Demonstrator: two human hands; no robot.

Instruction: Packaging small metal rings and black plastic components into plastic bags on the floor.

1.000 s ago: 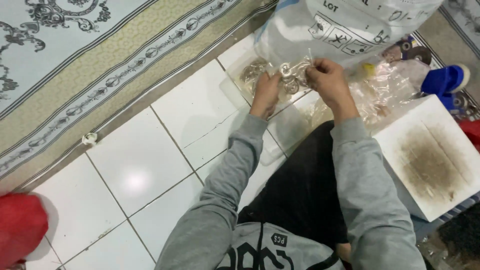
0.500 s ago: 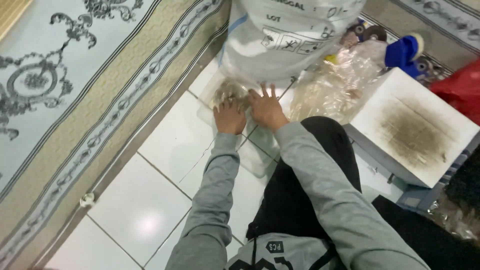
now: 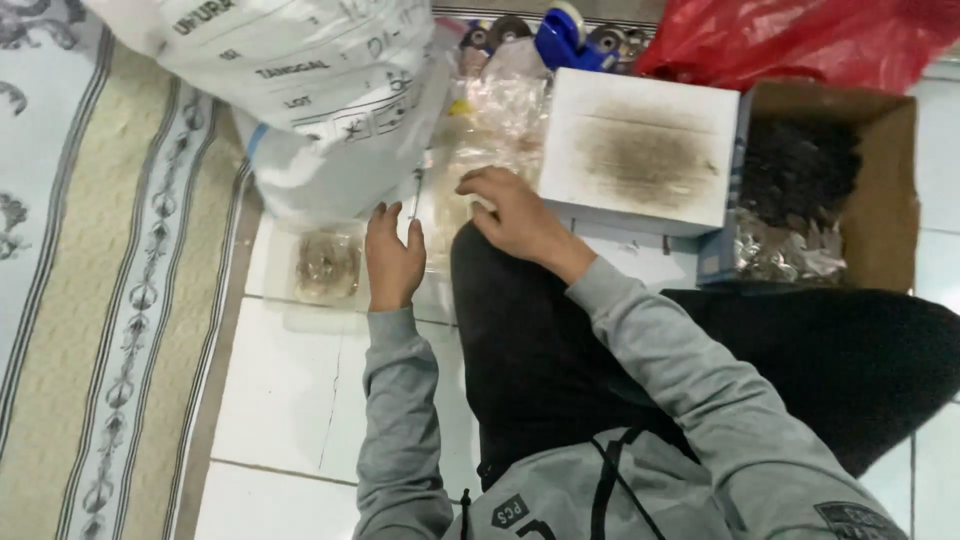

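My left hand rests flat on the tiled floor, fingers apart, right beside a clear plastic tray that holds small clear packets. My right hand lies over my knee, fingers curled against crumpled clear plastic bags; whether it grips any is unclear. A large white plastic sack with printed labels leans just behind the tray and both hands. Grey sleeves cover both my arms.
A white box with a dirty grey-stained top stands to the right of my right hand. Beyond it is an open cardboard box of dark and silvery small parts, a red plastic bag, and a blue tape dispenser. A patterned carpet lies left.
The view swung right, bringing the cardboard box and red bag into sight. My hands, together at the sack's base before, have parted: the right moved toward the clear bags.
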